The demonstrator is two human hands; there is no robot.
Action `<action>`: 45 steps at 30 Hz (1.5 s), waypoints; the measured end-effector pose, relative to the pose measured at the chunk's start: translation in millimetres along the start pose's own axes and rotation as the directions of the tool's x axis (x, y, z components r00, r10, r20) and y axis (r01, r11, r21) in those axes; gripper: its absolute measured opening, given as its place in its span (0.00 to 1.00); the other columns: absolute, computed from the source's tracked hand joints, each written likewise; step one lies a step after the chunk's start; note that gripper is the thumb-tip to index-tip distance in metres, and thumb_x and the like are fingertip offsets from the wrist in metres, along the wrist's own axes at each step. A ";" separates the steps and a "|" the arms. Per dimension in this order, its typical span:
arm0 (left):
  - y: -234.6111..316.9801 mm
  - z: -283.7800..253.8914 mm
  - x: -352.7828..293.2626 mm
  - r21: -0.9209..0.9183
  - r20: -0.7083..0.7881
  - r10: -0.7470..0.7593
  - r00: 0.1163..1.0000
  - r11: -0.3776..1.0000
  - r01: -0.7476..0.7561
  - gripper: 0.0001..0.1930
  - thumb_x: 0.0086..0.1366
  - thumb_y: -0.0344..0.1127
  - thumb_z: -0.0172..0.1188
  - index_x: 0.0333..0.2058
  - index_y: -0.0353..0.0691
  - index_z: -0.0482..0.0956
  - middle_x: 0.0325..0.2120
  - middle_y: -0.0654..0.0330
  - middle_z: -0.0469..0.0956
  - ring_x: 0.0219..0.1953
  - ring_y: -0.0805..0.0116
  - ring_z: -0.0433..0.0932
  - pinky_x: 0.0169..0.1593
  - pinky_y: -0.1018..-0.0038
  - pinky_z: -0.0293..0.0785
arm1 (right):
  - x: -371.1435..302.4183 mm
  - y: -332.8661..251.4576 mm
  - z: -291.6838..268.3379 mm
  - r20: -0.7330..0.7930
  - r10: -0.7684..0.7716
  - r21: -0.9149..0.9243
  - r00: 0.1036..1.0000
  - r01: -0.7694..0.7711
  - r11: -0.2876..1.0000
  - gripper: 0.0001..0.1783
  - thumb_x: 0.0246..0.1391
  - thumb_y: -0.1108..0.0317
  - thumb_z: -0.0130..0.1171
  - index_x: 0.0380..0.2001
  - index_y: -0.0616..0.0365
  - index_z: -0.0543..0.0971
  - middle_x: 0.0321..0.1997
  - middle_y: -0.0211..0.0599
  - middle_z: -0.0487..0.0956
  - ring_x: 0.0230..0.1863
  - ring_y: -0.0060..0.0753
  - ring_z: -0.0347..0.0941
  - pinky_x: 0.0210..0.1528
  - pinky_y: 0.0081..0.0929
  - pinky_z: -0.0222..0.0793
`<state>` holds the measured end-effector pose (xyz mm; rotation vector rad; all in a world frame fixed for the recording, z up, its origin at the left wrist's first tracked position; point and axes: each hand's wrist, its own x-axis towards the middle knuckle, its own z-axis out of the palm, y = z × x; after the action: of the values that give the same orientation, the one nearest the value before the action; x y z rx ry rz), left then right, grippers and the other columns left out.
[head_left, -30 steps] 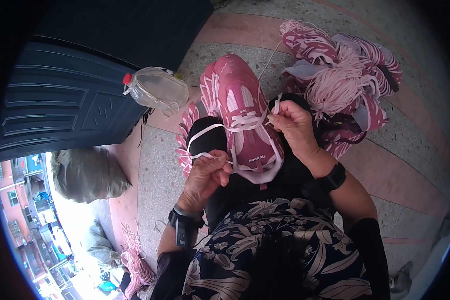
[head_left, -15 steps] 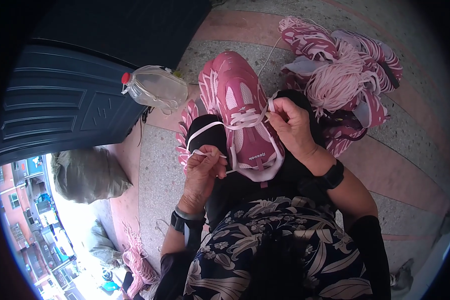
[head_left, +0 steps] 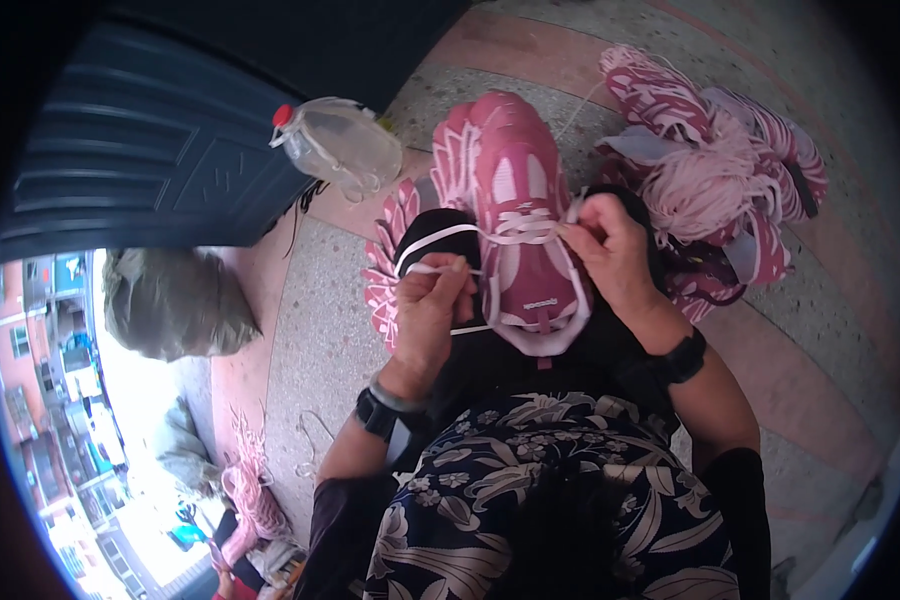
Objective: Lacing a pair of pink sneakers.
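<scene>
A pink and dark rose sneaker upper (head_left: 538, 285) lies across my lap with its toe pointing away from me. White lace is threaded through its upper eyelets. My left hand (head_left: 430, 305), beside the shoe's left edge, pinches a white shoelace (head_left: 438, 238) that loops over my dark-clad knee to the eyelets. At the right eyelet edge, my right hand (head_left: 615, 250) is closed, thumb and fingertips pressed together where the lace comes out. What exactly sits between those fingertips is partly hidden. More pink uppers (head_left: 455, 150) lie behind and left of this one.
To the right, a heap of pink uppers with loose laces (head_left: 705, 185) lies on the floor. A clear jug with a red cap (head_left: 345, 145) stands by the dark door (head_left: 120, 150). Farther left are a grey-green sack (head_left: 175, 305), a pink lace bundle (head_left: 255, 500) and part of another person.
The view has shifted, moving the scene in the picture. My right hand has come in closer against the eyelets, and the lace there lies flatter. My left hand keeps its pinch.
</scene>
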<state>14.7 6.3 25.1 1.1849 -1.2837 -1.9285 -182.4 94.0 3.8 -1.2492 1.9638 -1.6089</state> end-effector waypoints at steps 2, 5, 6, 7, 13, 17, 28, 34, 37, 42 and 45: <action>-3.9 3.4 8.5 -0.023 0.027 0.030 0.999 0.999 -0.029 0.05 0.62 0.33 0.53 0.29 0.39 0.73 0.19 0.64 0.73 0.14 0.80 0.65 0.19 0.84 0.61 | -8.9 -6.8 -6.0 0.031 0.084 -0.042 0.996 -0.083 0.996 0.11 0.44 0.72 0.62 0.26 0.60 0.69 0.19 0.35 0.71 0.19 0.31 0.69 0.23 0.25 0.64; -6.8 9.3 14.0 -0.061 0.023 0.040 0.999 0.997 -0.039 0.06 0.62 0.34 0.53 0.29 0.39 0.72 0.19 0.65 0.73 0.14 0.81 0.65 0.18 0.84 0.60 | -8.3 -24.8 -5.6 0.116 -0.372 -0.324 0.921 0.389 0.862 0.07 0.43 0.71 0.59 0.26 0.57 0.72 0.23 0.31 0.70 0.24 0.31 0.68 0.32 0.29 0.62; -8.1 9.8 13.8 -0.069 0.013 0.043 0.999 0.997 -0.042 0.06 0.62 0.34 0.53 0.29 0.39 0.72 0.19 0.65 0.73 0.14 0.81 0.65 0.18 0.84 0.60 | -8.5 -30.3 -4.2 0.127 -0.377 -0.320 0.917 0.398 0.860 0.07 0.43 0.71 0.59 0.26 0.57 0.72 0.23 0.31 0.70 0.24 0.31 0.68 0.32 0.29 0.62; -8.5 12.1 15.5 -0.086 0.022 0.057 0.998 0.995 -0.055 0.06 0.63 0.34 0.52 0.29 0.39 0.72 0.19 0.66 0.72 0.14 0.81 0.64 0.18 0.84 0.60 | -7.6 -36.4 -2.6 0.241 -0.417 -0.348 0.876 0.480 0.806 0.06 0.42 0.70 0.57 0.27 0.56 0.73 0.25 0.30 0.70 0.27 0.31 0.67 0.37 0.32 0.59; -10.4 17.3 25.3 -0.056 0.010 0.080 0.997 0.995 -0.080 0.06 0.63 0.34 0.52 0.29 0.39 0.71 0.19 0.67 0.71 0.14 0.82 0.63 0.18 0.85 0.60 | -3.4 -38.7 22.0 0.417 -0.335 -0.502 0.845 0.521 0.690 0.14 0.40 0.70 0.55 0.35 0.55 0.75 0.28 0.30 0.68 0.33 0.32 0.68 0.46 0.39 0.54; -8.8 22.2 29.4 -0.061 0.007 0.066 0.998 0.996 -0.066 0.07 0.63 0.34 0.52 0.29 0.38 0.71 0.18 0.67 0.70 0.13 0.82 0.63 0.17 0.85 0.58 | -1.7 -39.5 22.9 0.375 -0.286 -0.484 0.882 0.449 0.751 0.16 0.42 0.71 0.57 0.39 0.56 0.73 0.33 0.32 0.71 0.36 0.34 0.69 0.46 0.38 0.55; -23.7 12.7 35.8 0.458 0.057 0.418 0.907 0.796 -0.395 0.06 0.58 0.31 0.54 0.28 0.35 0.72 0.12 0.58 0.69 0.14 0.66 0.70 0.20 0.73 0.65 | -3.5 -38.5 26.4 0.344 -0.235 -0.499 0.909 0.389 0.774 0.19 0.39 0.72 0.61 0.39 0.54 0.73 0.33 0.32 0.74 0.36 0.36 0.70 0.48 0.38 0.56; -10.2 16.8 37.2 0.699 0.212 0.558 0.802 0.487 -0.523 0.04 0.56 0.30 0.53 0.25 0.37 0.72 0.14 0.51 0.72 0.20 0.49 0.73 0.23 0.63 0.68 | -3.1 -35.0 28.0 0.323 -0.251 -0.477 0.912 0.386 0.789 0.17 0.39 0.72 0.60 0.37 0.55 0.73 0.31 0.31 0.74 0.35 0.36 0.71 0.48 0.38 0.57; -16.2 20.3 43.2 0.739 0.370 0.592 0.716 0.280 -0.613 0.06 0.56 0.32 0.57 0.26 0.35 0.73 0.18 0.53 0.74 0.20 0.61 0.75 0.23 0.71 0.67 | -0.4 -33.4 29.1 0.343 -0.204 -0.496 0.917 0.361 0.790 0.16 0.39 0.72 0.59 0.37 0.54 0.74 0.30 0.32 0.72 0.35 0.35 0.70 0.48 0.41 0.55; 2.9 17.0 40.5 0.213 0.164 0.010 0.986 0.976 -0.045 0.10 0.58 0.38 0.59 0.26 0.37 0.73 0.17 0.67 0.71 0.16 0.82 0.67 0.16 0.84 0.60 | -2.4 -32.5 23.0 0.329 -0.168 -0.417 0.929 0.303 0.857 0.14 0.40 0.73 0.58 0.35 0.53 0.75 0.29 0.31 0.73 0.35 0.35 0.70 0.48 0.41 0.56; -1.9 11.6 28.1 0.350 0.082 0.093 0.992 0.930 -0.116 0.11 0.59 0.39 0.58 0.27 0.37 0.74 0.14 0.65 0.71 0.14 0.82 0.66 0.15 0.85 0.59 | -5.3 -34.9 23.3 0.346 -0.183 -0.453 0.920 0.335 0.826 0.16 0.40 0.71 0.59 0.37 0.52 0.75 0.31 0.31 0.73 0.36 0.36 0.70 0.51 0.44 0.54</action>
<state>-8.7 -10.2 14.7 1.1999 -1.7484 -1.7161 -148.2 83.7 26.4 -1.9062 2.1603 -0.9396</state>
